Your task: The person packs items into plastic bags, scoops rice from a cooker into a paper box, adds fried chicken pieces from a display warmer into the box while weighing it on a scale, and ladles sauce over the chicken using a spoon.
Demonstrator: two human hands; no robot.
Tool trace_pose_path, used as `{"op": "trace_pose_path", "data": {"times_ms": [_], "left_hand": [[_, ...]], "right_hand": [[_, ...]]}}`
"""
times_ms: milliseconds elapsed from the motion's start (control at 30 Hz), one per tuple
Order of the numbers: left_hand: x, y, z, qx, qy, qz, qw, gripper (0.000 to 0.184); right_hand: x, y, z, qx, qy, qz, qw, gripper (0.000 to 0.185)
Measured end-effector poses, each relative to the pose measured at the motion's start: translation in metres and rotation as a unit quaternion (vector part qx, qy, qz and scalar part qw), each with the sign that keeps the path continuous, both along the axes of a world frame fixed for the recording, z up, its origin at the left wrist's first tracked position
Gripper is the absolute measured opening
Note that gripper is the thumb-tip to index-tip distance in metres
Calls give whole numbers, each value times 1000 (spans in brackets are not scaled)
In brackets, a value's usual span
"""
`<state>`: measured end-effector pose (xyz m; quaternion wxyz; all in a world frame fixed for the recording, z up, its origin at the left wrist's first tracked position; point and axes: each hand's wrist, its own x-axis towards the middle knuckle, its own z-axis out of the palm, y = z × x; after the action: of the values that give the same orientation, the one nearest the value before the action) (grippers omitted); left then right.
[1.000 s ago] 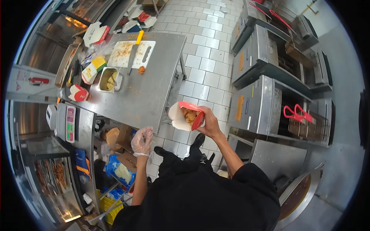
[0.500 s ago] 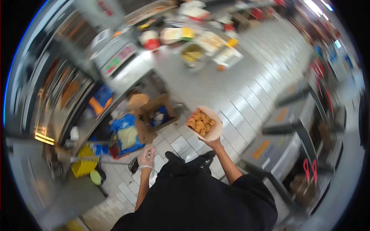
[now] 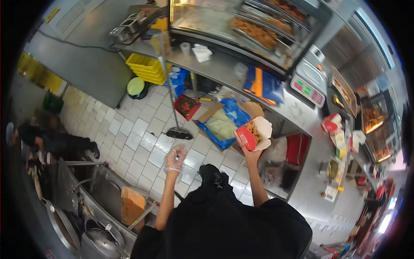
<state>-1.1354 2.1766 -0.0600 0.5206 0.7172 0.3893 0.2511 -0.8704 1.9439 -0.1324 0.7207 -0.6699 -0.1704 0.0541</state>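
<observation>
My right hand (image 3: pixel 250 154) holds a red and white takeaway box (image 3: pixel 246 139) from below. Its white flaps stand up, and pieces of fried chicken (image 3: pixel 258 129) show inside. My left hand (image 3: pixel 175 159) wears a clear plastic glove and hangs above the tiled floor, with its fingers loosely curved and apart. A small dark spot shows between those fingers, too small to make out. Beyond the left hand, a broom (image 3: pixel 179 133) stands with its head on the floor. An open carton lined with blue plastic (image 3: pixel 226 118) lies partly behind the box.
Ahead runs a steel counter (image 3: pixel 224 74) with a scale (image 3: pixel 308 88) and a heated display case (image 3: pixel 258 34). Yellow baskets (image 3: pixel 148 69) are stacked beneath it. At lower left are a fryer station (image 3: pixel 101 194) and a round strainer (image 3: pixel 103 239). Another person (image 3: pixel 56 140) bends at far left.
My view has swung left, bringing the display case, broom and fryer station into clear sight. The box remains in my right hand, now with its red side showing. My left hand stays gloved and raised.
</observation>
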Motion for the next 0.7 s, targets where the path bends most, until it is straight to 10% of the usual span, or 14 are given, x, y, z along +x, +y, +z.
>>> {"op": "trace_pose_path", "data": {"times_ms": [167, 300, 433, 700], "left_hand": [[-43, 57, -41, 22, 116, 47, 992, 24], [-166, 91, -213, -247, 81, 184, 948, 41], [-259, 82, -199, -156, 528, 19, 835, 38], [-275, 167, -179, -246, 512, 130, 813, 36]], "right_hand": [[-4, 105, -36, -118, -25, 59, 991, 98], [-26, 237, -18, 11, 56, 147, 987, 95], [-24, 356, -30, -55, 34, 218, 974, 96], [-8, 632, 4, -123, -156, 251, 947, 101]]}}
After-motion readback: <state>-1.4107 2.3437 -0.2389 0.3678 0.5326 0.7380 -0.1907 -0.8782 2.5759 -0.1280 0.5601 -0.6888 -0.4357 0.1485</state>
